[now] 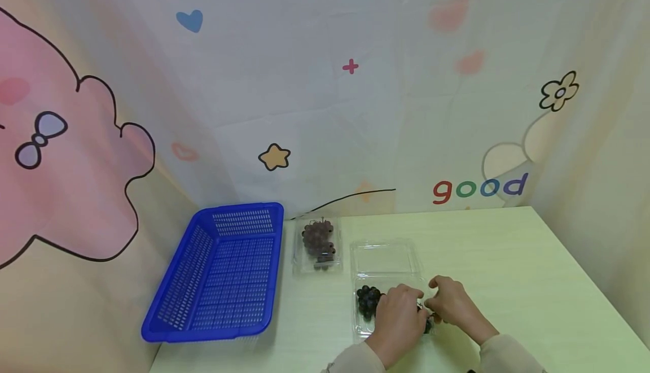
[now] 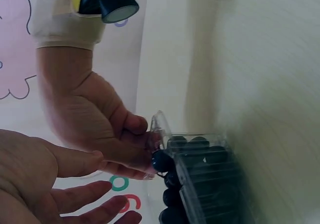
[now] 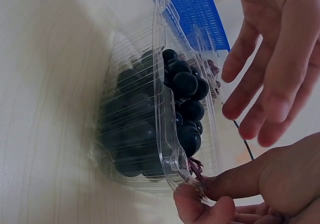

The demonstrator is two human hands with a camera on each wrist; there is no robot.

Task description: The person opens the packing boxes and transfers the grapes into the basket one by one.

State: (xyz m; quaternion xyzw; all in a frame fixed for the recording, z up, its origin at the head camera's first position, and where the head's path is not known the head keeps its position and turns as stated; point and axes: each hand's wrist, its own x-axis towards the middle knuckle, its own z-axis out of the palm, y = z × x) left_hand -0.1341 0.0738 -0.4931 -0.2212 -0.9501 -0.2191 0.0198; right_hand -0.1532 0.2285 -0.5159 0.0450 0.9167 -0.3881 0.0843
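Dark grapes (image 1: 369,301) fill a clear plastic clamshell box (image 3: 161,109), its lid (image 1: 383,259) folded back on the far side. My left hand (image 1: 401,314) is over the box, fingers loosely spread and holding nothing in the left wrist view. At the box's right corner, my right hand (image 3: 260,184) pinches the plastic rim between thumb and finger. A reddish grape stem (image 3: 196,168) pokes out right at the thumb tip. In the head view, my left hand hides part of the grapes.
Left on the pale table (image 1: 508,271) is a blue plastic basket (image 1: 278,260) with slotted sides. Between basket and open box, near the curtain (image 1: 304,108), sits another clear box (image 1: 301,266) of reddish-brown grapes.
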